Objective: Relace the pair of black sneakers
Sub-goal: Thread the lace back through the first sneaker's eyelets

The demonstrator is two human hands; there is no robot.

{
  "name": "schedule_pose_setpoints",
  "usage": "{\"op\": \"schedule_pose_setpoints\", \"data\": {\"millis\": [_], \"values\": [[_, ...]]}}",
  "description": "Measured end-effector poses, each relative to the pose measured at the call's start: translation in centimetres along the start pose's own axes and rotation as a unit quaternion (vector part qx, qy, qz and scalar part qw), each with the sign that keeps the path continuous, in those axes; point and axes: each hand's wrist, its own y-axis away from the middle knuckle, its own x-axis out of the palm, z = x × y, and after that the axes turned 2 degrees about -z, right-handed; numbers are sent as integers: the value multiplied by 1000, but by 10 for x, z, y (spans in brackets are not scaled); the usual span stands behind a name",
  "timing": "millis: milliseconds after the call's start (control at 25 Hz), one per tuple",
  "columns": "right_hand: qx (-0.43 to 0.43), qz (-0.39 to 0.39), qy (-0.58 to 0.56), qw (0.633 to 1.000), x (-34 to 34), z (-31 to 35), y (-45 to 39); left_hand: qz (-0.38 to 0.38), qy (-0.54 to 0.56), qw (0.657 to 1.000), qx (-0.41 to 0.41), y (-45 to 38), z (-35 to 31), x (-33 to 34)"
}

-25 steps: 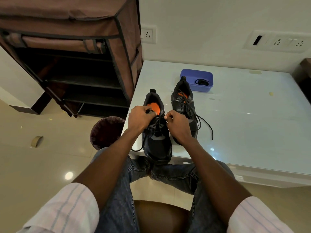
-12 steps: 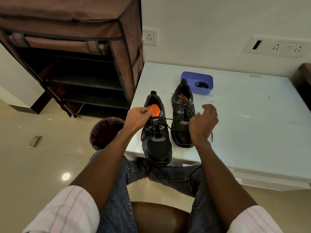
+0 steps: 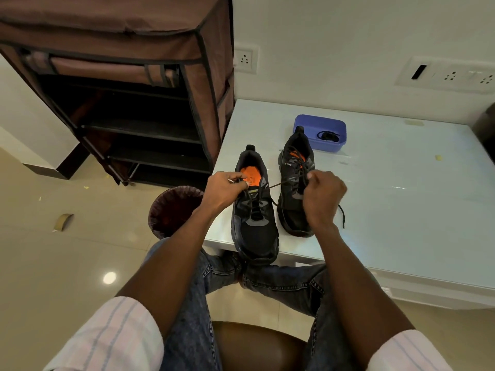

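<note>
Left hand [image 3: 225, 187]: pinched on one lace end at the near sneaker [image 3: 254, 218], table [image 3: 401, 210] edge. Lace [image 3: 281, 183]: thin, limp; best gripped near its tip. Right hand [image 3: 322, 195]: closed on the taut other end, drawn nearer than half a second ago. Second sneaker [image 3: 296, 188]: laced, just beside.

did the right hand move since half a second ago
Yes. The right hand has come back left toward the left sneaker, pulling a lace taut, judged against the blue tray.

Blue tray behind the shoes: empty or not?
Not empty. The blue tray holds one small dark coiled item, possibly a lace; cannot tell for sure.
</note>
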Motion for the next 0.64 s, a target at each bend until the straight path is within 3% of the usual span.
{"op": "schedule_pose_setpoints", "data": {"millis": [80, 160, 240, 360, 480, 640], "values": [[190, -37, -19, 981, -14, -19, -17, 1, 3, 1000, -5, -1, 0, 0], [235, -52, 26, 970, -19, -29, -21, 3, 3, 1000, -7, -1, 0, 1], [90, -65, 34, 993, -14, -23, -13, 2, -5, 1000, -8, -3, 0, 1], [-146, 87, -56, 984, 6, 6, 14, 4, -20, 1000, -1, -1, -1, 2], [-223, 206, -21, 953, 24, 19, 33, 10, -48, 999, 23, 3, -2, 1], [-192, 146, -28, 970, 18, 10, 21, 20, -59, 997, 35, 2, -3, 0]]}}
